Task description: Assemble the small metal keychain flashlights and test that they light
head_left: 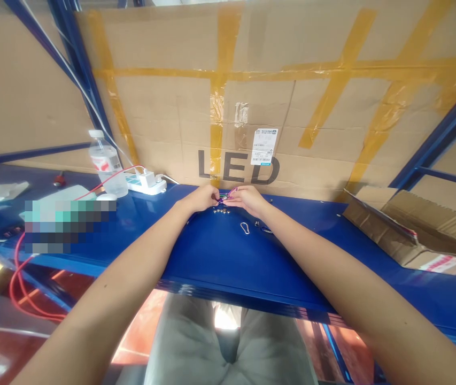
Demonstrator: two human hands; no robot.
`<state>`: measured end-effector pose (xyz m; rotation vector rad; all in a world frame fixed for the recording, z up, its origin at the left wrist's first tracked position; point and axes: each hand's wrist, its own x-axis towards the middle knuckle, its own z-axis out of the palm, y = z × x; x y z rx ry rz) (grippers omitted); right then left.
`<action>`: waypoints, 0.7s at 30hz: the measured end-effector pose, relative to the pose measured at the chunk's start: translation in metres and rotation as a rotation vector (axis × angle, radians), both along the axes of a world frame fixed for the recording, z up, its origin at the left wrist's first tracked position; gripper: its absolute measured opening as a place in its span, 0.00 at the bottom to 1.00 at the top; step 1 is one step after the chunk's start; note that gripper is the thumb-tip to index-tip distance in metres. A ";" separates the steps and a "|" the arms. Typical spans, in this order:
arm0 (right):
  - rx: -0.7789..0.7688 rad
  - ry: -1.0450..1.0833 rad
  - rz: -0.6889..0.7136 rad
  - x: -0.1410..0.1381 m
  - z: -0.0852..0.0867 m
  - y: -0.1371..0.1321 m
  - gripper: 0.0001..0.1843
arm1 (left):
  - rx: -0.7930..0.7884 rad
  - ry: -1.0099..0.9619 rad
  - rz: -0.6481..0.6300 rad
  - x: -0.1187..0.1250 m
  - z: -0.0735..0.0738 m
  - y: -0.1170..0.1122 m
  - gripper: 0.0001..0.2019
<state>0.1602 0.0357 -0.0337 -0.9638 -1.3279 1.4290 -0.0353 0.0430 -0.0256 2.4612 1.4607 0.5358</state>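
Note:
My left hand (201, 198) and my right hand (247, 199) meet over the back of a blue metal shelf (219, 256). Both are closed in a pinch on a small pink carabiner (231, 192) held between them, with something small and greenish at its left end. Just in front of the hands lie several small brass-coloured pieces (221, 212) in a row. A silver carabiner (245, 228) lies flat on the shelf below my right hand, and a dark blue one (263, 229) lies right beside my right wrist.
A taped cardboard sheet marked LED (238, 167) stands behind the shelf. At the left are a plastic water bottle (107, 163), a white power strip (146, 183) and a red cable (19, 278). An open cardboard box (408, 230) lies at the right.

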 end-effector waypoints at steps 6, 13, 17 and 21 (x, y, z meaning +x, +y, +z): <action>0.140 -0.481 -0.157 0.010 -0.001 -0.001 0.07 | 0.029 0.080 0.016 -0.003 -0.004 0.004 0.09; 0.270 -0.850 -0.237 0.016 0.000 -0.007 0.06 | 0.044 0.116 -0.016 -0.001 -0.001 0.000 0.09; 0.344 -0.890 -0.236 0.016 -0.004 -0.007 0.05 | 0.058 0.120 -0.029 0.001 -0.002 0.001 0.08; 0.380 -0.912 -0.259 0.016 -0.007 -0.006 0.07 | 0.039 0.113 0.006 0.000 -0.001 0.001 0.08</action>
